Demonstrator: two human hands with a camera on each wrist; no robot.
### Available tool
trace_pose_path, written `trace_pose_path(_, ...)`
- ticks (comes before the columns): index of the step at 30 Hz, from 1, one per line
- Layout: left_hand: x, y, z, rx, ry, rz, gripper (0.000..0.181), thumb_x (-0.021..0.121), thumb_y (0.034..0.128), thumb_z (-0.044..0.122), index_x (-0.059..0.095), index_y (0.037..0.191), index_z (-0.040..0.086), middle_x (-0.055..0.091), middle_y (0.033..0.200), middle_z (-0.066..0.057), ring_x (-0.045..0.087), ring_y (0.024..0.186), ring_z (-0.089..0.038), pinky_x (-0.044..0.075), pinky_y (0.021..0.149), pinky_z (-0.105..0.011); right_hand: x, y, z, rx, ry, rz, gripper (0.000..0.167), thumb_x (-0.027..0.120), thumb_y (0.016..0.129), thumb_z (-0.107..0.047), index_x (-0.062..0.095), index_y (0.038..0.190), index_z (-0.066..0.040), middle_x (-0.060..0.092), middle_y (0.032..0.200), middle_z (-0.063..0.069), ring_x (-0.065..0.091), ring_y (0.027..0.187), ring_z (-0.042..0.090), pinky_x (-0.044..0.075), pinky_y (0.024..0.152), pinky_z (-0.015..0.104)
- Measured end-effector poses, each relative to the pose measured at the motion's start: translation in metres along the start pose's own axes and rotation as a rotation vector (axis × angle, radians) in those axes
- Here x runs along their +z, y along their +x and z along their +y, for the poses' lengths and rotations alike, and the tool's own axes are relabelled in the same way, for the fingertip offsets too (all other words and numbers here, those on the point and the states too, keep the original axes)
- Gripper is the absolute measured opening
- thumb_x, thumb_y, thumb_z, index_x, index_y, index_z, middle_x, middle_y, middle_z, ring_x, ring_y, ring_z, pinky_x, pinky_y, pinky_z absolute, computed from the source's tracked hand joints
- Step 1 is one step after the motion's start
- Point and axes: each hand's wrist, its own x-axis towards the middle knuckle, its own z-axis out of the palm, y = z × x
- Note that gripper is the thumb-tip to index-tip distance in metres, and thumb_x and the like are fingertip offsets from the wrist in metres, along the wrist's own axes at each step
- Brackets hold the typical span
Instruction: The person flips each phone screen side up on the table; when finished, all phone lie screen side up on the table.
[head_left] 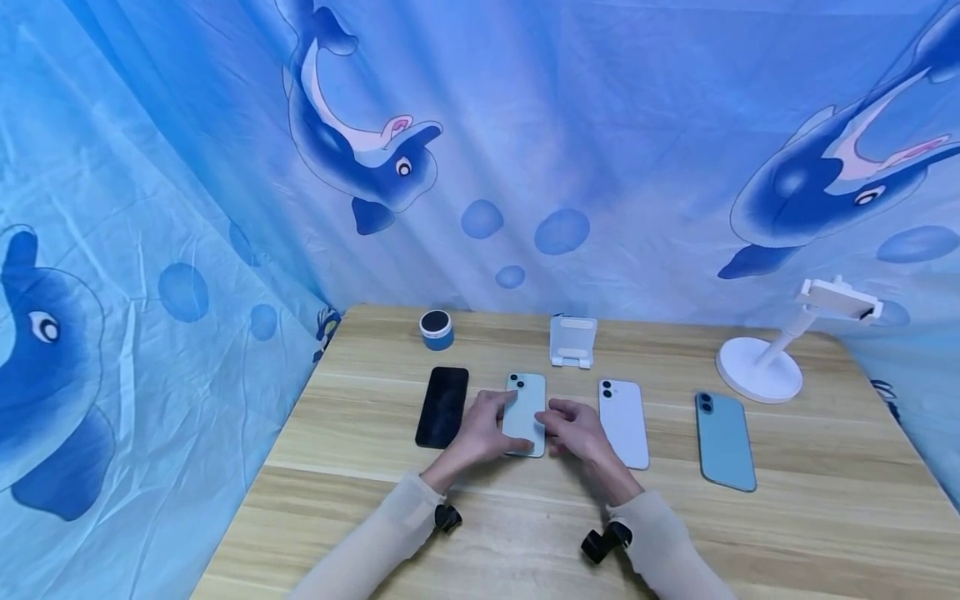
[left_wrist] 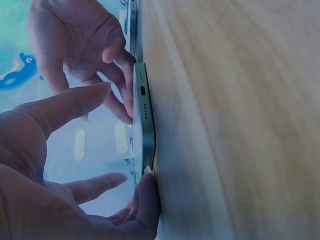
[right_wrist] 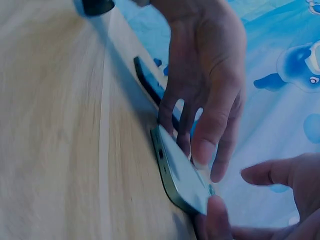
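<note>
In the head view, a pale green phone (head_left: 527, 410) lies back up on the table, its two camera lenses at the far left corner. My left hand (head_left: 483, 429) spans its left side, thumb and index finger spread over it. The left wrist view shows fingers (left_wrist: 147, 200) of that hand touching the phone's (left_wrist: 145, 117) side edge, the thumb apart from it. On the opposite side, my right hand (head_left: 576, 429) has its fingers at the right edge. In the right wrist view, a right fingertip (right_wrist: 217, 212) meets the phone's (right_wrist: 182, 172) edge. Neither hand grips it.
A black phone (head_left: 442, 408) lies to the left; a white phone (head_left: 624, 425) and a blue-green phone (head_left: 726, 442) lie to the right. Behind stand a small blue speaker (head_left: 437, 330), a white folding stand (head_left: 573, 340) and a round-based phone holder (head_left: 759, 371). A dolphin-print curtain (head_left: 510, 125) borders the table.
</note>
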Motion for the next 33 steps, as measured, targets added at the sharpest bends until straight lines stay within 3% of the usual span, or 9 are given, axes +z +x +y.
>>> trace_pose_path(4, 0.005, -0.001, 0.004, 0.02, 0.092, 0.005, 0.086, 0.094, 0.0733, 0.033, 0.059, 0.147, 0.009, 0.048, 0.145, -0.022, 0.051, 0.124, -0.037, 0.045, 0.104, -0.051, 0.0, 0.003, -0.001, -0.002, -0.028, -0.024, 0.062, 0.066, 0.1, -0.027, 0.048, 0.151, 0.004, 0.061, 0.14, 0.028, 0.073, 0.099, 0.022, 0.063, 0.075, 0.032)
trace_pose_path(11, 0.013, -0.002, 0.009, 0.018, 0.171, 0.01, 0.083, 0.095, 0.0723, 0.034, 0.062, 0.145, 0.01, 0.044, 0.147, -0.022, 0.046, 0.122, -0.037, 0.043, 0.1, -0.048, -0.001, 0.005, -0.005, 0.028, -0.046, -0.017, 0.06, 0.064, 0.102, -0.028, 0.049, 0.151, 0.002, 0.065, 0.137, 0.025, 0.072, 0.108, 0.026, 0.063, 0.08, 0.031)
trace_pose_path(21, 0.017, -0.002, 0.016, 0.026, 0.232, 0.022, 0.081, 0.098, 0.0691, 0.035, 0.066, 0.14, 0.012, 0.045, 0.143, -0.024, 0.044, 0.121, -0.039, 0.046, 0.093, -0.048, -0.004, 0.01, -0.002, 0.084, 0.058, 0.02, 0.047, 0.062, 0.101, -0.021, 0.061, 0.142, 0.0, 0.073, 0.106, 0.012, 0.069, 0.084, 0.013, 0.062, 0.073, 0.027)
trace_pose_path(26, 0.019, -0.003, 0.019, 0.019, 0.263, 0.026, 0.082, 0.099, 0.0676, 0.036, 0.066, 0.139, 0.014, 0.044, 0.141, -0.024, 0.042, 0.119, -0.038, 0.049, 0.085, -0.047, -0.003, 0.012, 0.0, 0.091, 0.139, 0.017, 0.045, 0.062, 0.101, -0.016, 0.06, 0.142, 0.003, 0.074, 0.096, 0.009, 0.069, 0.081, 0.01, 0.062, 0.07, 0.025)
trace_pose_path(33, 0.021, -0.004, 0.022, 0.005, 0.3, 0.032, 0.078, 0.098, 0.0681, 0.038, 0.066, 0.135, 0.014, 0.044, 0.14, -0.024, 0.043, 0.119, -0.038, 0.05, 0.084, -0.047, -0.002, 0.015, 0.002, 0.097, 0.188, 0.027, 0.043, 0.061, 0.101, -0.011, 0.06, 0.141, 0.003, 0.076, 0.088, 0.006, 0.069, 0.074, 0.008, 0.055, 0.059, 0.021)
